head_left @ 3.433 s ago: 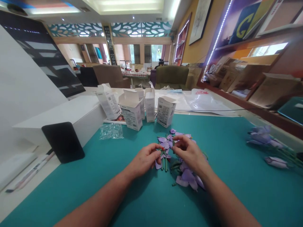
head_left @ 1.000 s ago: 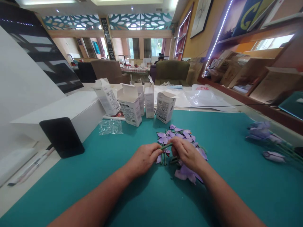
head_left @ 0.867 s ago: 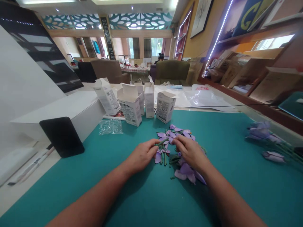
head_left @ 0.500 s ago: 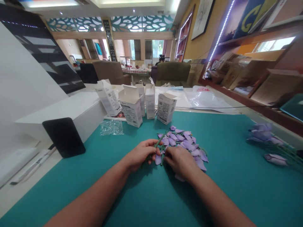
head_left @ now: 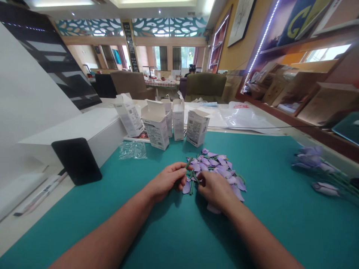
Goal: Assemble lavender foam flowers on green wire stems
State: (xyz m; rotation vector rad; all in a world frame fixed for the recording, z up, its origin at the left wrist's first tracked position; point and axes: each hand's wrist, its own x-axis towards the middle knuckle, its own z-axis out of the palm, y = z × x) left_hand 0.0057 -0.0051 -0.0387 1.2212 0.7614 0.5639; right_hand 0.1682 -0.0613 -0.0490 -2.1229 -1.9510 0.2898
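One stem pinched in left hand, tilted up. Right hand narrow, at stem pieces between the hands; can't tell if gripping any. Petals beyond right hand, boxes past both.

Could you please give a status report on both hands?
Left hand holding green stem; right hand at loose purple petals; white cardboard boxes standing beyond, blocking neither.

Left hand pinched, right hand curled
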